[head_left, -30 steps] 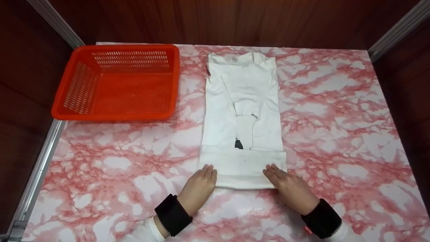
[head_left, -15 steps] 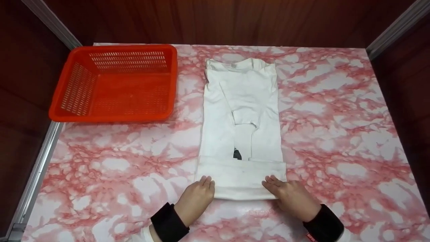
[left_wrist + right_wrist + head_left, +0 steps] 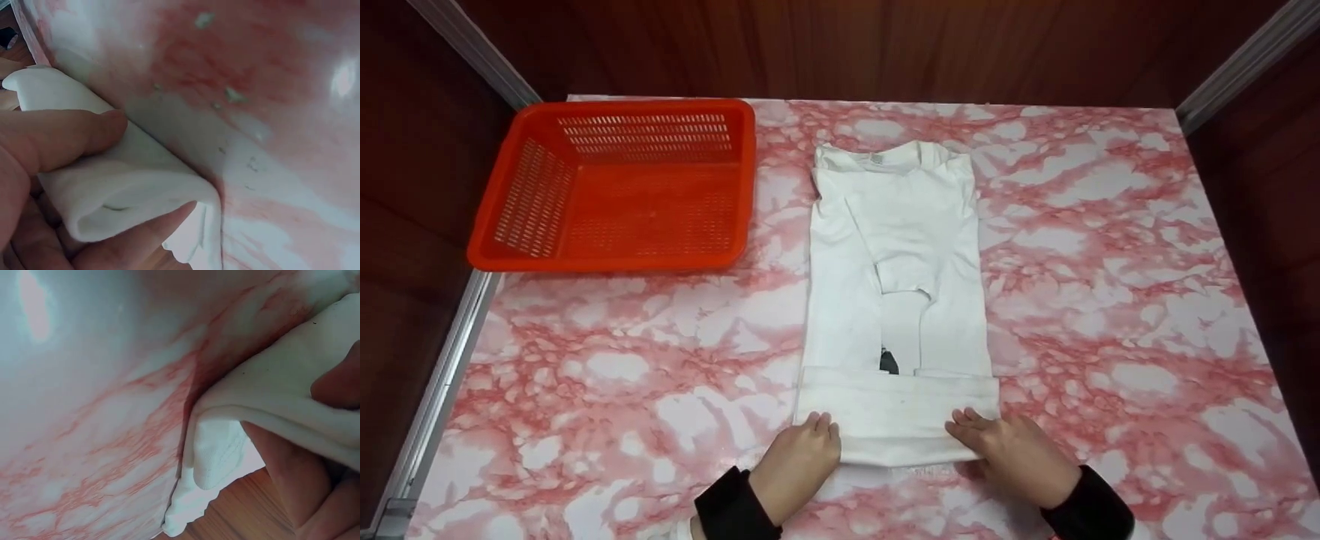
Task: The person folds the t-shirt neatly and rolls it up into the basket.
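Observation:
A white T-shirt (image 3: 847, 300) lies lengthwise on the table, its sides folded inward and its neckline at the far end. One short sleeve lies down its middle, above a small dark print. The near end is turned up into a flat band. My left hand (image 3: 802, 454) pinches the band's left near corner; in the left wrist view its thumb (image 3: 84, 135) presses on top of the rolled cloth with fingers beneath. At the right near corner my right hand (image 3: 1016, 454) grips the band likewise, thumb above and fingers under the fold in the right wrist view.
A red plastic basket (image 3: 660, 259) with slotted walls stands at the back left of the pink-and-white marbled table (image 3: 1110, 315). Dark wooden panels (image 3: 870, 52) rise behind and at both sides, with metal strips in the corners.
Both hands have drawn the T-shirt toward the person, so the whole shirt sits nearer the front of the table. Its folds and the grip on both corners look the same.

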Motion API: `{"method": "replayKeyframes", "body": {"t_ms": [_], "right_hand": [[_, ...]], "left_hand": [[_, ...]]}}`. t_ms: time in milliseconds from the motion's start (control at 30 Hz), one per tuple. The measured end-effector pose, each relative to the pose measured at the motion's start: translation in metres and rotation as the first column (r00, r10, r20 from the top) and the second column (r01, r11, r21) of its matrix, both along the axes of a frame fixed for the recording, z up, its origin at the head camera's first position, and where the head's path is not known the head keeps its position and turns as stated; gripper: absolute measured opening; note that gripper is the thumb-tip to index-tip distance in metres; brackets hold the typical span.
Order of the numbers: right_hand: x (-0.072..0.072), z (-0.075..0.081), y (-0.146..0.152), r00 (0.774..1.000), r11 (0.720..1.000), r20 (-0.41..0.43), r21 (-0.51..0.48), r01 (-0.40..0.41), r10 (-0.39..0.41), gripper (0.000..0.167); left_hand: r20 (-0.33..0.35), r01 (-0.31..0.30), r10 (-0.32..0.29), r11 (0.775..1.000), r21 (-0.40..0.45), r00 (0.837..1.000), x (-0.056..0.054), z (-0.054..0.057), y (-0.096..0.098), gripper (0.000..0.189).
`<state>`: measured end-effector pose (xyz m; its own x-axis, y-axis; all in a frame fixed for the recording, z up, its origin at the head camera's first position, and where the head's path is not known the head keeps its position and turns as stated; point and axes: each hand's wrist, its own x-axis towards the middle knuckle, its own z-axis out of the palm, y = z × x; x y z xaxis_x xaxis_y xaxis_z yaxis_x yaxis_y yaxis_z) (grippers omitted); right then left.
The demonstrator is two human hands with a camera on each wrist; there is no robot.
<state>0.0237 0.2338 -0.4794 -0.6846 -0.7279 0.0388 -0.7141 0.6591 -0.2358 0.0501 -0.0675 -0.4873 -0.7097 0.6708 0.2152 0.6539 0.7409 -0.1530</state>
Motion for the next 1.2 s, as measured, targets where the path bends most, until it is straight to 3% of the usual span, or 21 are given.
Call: {"method": "replayKeyframes", "body": {"t_ms": [167, 300, 467, 633, 867, 1033, 1200], "right_hand": [[-0.002, 0.001, 0.000, 1.000, 0.997, 0.017, -0.073, 0.024, -0.023, 0.034], [-0.007, 0.005, 0.002, 0.996, 0.993, 0.085, -0.109, 0.043, -0.034, 0.039], [-0.013, 0.015, 0.006, 0.984, 0.989, 0.175, -0.140, 0.037, -0.012, 0.034], [-0.020, 0.026, 0.011, 0.967, 0.981, 0.249, -0.172, 0.094, -0.049, 0.026], [-0.036, 0.045, 0.012, 0.965, 0.969, 0.236, -0.189, 0.158, -0.111, 0.033], [-0.052, 0.055, 0.009, 0.960, 0.957, 0.228, -0.197, 0.211, -0.165, 0.033], [-0.073, 0.056, 0.009, 0.952, 0.941, 0.233, -0.224, 0.252, -0.199, 0.030]], "left_hand": [[0.100, 0.033, -0.036, 0.999, 0.026, 0.994, -0.008, 0.007, -0.002, 0.006], [0.212, 0.065, -0.078, 0.996, 0.066, 0.974, -0.018, 0.017, -0.005, 0.016], [0.340, 0.075, -0.108, 0.991, 0.108, 0.934, -0.030, 0.030, -0.010, 0.020], [0.440, 0.040, -0.114, 0.984, 0.174, 0.891, -0.045, 0.044, -0.015, 0.019], [0.461, -0.046, -0.080, 0.965, 0.257, 0.884, -0.068, 0.064, -0.016, 0.010], [0.433, -0.086, -0.045, 0.957, 0.278, 0.900, -0.087, 0.075, -0.013, 0.011], [0.409, -0.126, 0.002, 0.952, 0.278, 0.913, -0.108, 0.078, -0.010, 0.011]]}}
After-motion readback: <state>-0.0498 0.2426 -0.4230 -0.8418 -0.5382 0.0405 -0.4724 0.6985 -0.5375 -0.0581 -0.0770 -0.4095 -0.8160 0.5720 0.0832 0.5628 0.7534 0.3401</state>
